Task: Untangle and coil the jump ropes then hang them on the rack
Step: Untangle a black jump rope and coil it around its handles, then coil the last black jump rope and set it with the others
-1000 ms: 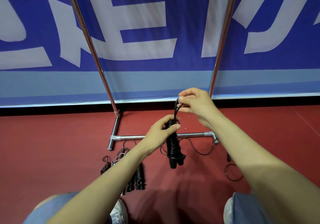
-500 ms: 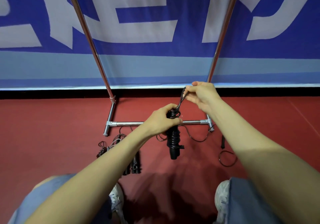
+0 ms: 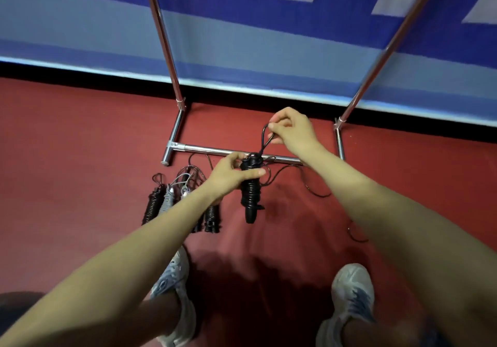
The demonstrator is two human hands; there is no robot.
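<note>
Jump rope clamped in left grip, right grip pinching loop, above floor.

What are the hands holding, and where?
A coiled black jump rope: the left hand grips its top end, and the right hand pinches the cord loop above.

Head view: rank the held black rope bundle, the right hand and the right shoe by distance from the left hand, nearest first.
1. black rope bundle: gripped near its top by the left hand itself.
2. right hand: just up and to the right, pinching the bundle's loop.
3. right shoe: on the floor, back at the person's feet.
</note>
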